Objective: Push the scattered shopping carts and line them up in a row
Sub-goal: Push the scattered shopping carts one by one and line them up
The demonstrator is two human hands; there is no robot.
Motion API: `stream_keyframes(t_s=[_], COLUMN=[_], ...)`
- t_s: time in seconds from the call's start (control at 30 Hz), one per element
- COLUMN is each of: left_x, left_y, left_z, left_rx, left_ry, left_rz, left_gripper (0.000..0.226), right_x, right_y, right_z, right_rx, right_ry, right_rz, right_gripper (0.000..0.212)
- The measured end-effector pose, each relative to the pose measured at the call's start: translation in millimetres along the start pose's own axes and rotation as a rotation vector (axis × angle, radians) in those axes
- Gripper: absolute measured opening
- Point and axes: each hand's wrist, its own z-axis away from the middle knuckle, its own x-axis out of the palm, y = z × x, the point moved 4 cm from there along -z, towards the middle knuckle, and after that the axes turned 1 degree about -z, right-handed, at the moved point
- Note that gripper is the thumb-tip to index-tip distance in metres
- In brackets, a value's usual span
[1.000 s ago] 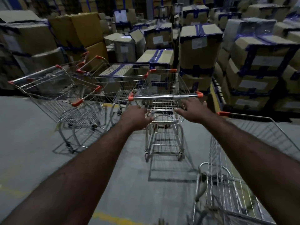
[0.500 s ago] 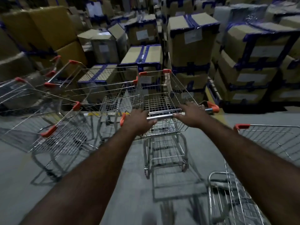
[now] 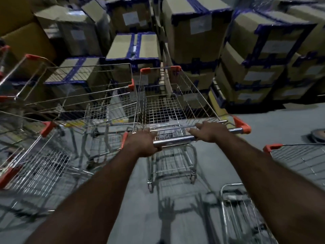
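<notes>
A wire shopping cart (image 3: 177, 110) with orange corner caps stands straight ahead of me, its nose close to the stacked boxes. My left hand (image 3: 142, 144) grips the left end of its chrome handle bar (image 3: 175, 139). My right hand (image 3: 210, 132) curls over the bar further right. A second cart (image 3: 98, 95) stands just to its left, side by side with it. Another cart (image 3: 35, 155) sits angled at the lower left. Part of one more cart (image 3: 302, 161) shows at the right edge.
Tall stacks of cardboard boxes (image 3: 197, 36) with blue tape wall off the space ahead and to the right. Grey concrete floor (image 3: 133, 217) lies under me. A low wire frame (image 3: 242, 215) sits by my right forearm. A round dark object (image 3: 318, 135) lies on the floor far right.
The cart I hold has rolled forward toward the boxes and alongside the cart on its left. Both hands have closed round the handle bar; the view tilts further down.
</notes>
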Motion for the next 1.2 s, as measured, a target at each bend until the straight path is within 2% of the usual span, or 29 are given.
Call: stream_keyframes(t_s=[0.27,0.63,0.8,1.0,1.1,1.2], left_x=[-12.6,-37.4,-35.7,-9.0,4.3,20.5], left_y=[-26.5,-12.0,-12.5,-9.8,2.4,13.2], left_z=[-51.5,-105.9,-78.6,-16.9,22.3,61.9], left_rx=[0.068,0.095,0.097,0.06,0.025,0.007], left_ry=[-0.01,-0.017,-0.057,-0.088,-0.083,-0.105], left_rz=[-0.013,0.016,0.001,0.035,0.02,0.059], left_gripper=[0.086,0.08,0.082,0.091,0.086,0.088], right_x=[-7.5,-26.6,-17.2,7.5,19.8,37.5], right_y=[-5.8,17.3,9.8,3.9,6.8,9.2], right_z=[-11.8,-51.9,-27.0,25.6,57.7,90.5], right_rx=[0.066,0.07,0.05,-0.024,-0.058,-0.08], right_ry=[0.066,0.188,0.221,0.233,0.227,0.22], right_rz=[-0.072,-0.013,-0.053,-0.056,-0.046,-0.046], right_gripper=[0.088,0.09,0.1,0.094,0.088,0.092])
